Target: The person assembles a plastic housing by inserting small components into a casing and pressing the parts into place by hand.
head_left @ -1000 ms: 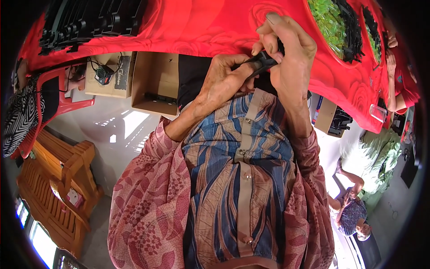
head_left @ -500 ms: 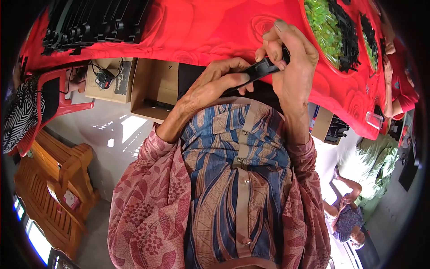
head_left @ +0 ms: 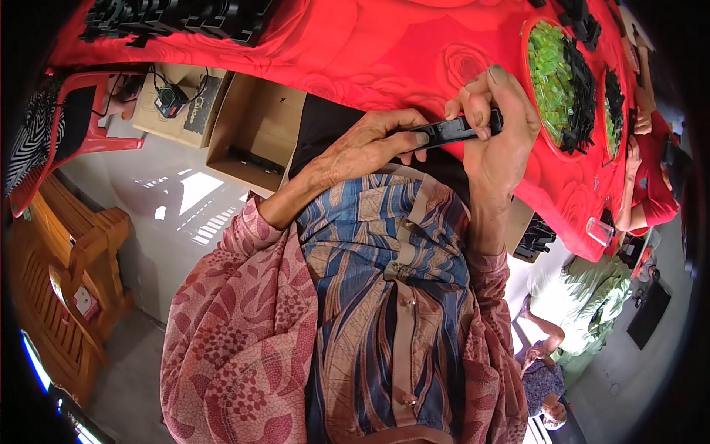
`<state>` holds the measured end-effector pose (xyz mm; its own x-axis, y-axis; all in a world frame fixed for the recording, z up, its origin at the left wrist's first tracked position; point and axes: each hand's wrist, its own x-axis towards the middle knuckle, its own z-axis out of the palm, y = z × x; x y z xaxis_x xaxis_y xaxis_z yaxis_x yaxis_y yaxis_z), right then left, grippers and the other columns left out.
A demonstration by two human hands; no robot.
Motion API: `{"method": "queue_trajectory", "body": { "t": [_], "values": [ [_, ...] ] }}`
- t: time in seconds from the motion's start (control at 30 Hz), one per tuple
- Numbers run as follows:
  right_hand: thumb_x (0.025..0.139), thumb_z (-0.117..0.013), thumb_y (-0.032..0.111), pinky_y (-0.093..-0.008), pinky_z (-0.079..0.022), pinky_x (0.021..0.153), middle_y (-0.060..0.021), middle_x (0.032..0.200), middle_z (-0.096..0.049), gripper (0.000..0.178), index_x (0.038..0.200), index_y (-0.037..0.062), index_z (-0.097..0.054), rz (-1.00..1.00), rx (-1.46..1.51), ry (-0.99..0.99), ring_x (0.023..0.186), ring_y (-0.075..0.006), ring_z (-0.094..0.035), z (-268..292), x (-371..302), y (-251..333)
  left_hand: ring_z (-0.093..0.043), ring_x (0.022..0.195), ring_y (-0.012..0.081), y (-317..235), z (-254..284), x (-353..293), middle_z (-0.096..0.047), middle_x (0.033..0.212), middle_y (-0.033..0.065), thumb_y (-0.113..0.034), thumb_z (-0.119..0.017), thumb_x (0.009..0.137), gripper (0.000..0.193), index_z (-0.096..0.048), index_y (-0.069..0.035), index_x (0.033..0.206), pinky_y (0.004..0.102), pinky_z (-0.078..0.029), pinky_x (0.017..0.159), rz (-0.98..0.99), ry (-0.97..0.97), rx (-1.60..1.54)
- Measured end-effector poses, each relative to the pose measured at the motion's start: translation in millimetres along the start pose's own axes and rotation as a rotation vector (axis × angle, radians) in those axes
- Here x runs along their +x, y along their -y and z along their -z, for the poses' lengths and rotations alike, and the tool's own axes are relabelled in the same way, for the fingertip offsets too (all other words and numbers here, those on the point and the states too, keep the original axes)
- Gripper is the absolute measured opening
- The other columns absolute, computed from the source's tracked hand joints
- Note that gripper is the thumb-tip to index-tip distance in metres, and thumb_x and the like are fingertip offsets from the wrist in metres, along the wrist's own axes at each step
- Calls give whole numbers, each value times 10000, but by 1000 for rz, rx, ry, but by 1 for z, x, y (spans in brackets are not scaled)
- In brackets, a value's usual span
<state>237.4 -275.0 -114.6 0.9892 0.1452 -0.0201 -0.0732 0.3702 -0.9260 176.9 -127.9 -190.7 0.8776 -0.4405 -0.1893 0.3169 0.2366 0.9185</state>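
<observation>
A long black plastic part (head_left: 452, 132) with a channelled top spans both of my hands, just over the near edge of the red rose-patterned tablecloth (head_left: 414, 52). At its left end, my left hand (head_left: 362, 146) grips it with the thumb on top and the fingers beneath. My right hand (head_left: 497, 140) is closed round the other end, its fingers curled over it. Whether a smaller piece sits between those fingers I cannot tell. To the right of my right hand lie green translucent pieces (head_left: 546, 66) and black plastic pieces (head_left: 579, 103) in a round red-rimmed tray (head_left: 526, 78).
Rows of black parts (head_left: 177, 18) stand at the far left of the table. Below the edge are an open cardboard box (head_left: 255, 118), a carton (head_left: 196, 118) and a red chair (head_left: 96, 144). Another person in red (head_left: 654, 177) sits at right, near a clear container (head_left: 599, 231).
The black part has turned from a slant to nearly level, still between both hands. The whole view has shifted, with the table's right side sitting lower in the picture.
</observation>
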Motion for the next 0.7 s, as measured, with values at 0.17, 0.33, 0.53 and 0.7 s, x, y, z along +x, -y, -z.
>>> {"method": "queue_trajectory", "body": {
  "t": [0.17, 0.33, 0.53, 0.7],
  "values": [
    [864, -630, 100, -268, -471, 557, -20, 641, -512, 150, 885, -45, -666, 10, -87, 76, 529, -59, -418, -1, -2, 10, -483, 616, 71, 5, 3, -1, -567, 708, -17, -198, -532, 942, 214, -650, -25, 983, 248, -373, 547, -41, -31, 57],
    [786, -755, 156, -245, -502, 644, -35, 834, -661, 273, 1007, 22, -670, -94, -857, 394, 675, -109, -594, 18, -12, 42, -477, 594, 98, -29, 9, -6, -551, 678, 11, -213, -547, 932, 232, -644, -4, 962, 284, -377, 546, 42, 8, 289],
    [840, -654, 64, -265, -447, 499, -83, 706, -636, 203, 1013, -39, -631, -389, -1046, 668, 626, -83, -577, 31, -13, 54, -522, 665, 114, -31, 14, -9, -585, 765, 46, -173, -550, 904, 262, -603, 18, 1075, 282, -430, 618, 132, 170, 424],
    [851, -635, 58, -259, -446, 531, -92, 719, -642, 207, 1032, -43, -624, -422, -1002, 628, 648, -76, -578, 28, -15, 49, -544, 723, 155, -30, 18, -13, -587, 763, 64, -224, -537, 925, 291, -628, 15, 1062, 329, -442, 669, 118, 214, 391]
  ]
}}
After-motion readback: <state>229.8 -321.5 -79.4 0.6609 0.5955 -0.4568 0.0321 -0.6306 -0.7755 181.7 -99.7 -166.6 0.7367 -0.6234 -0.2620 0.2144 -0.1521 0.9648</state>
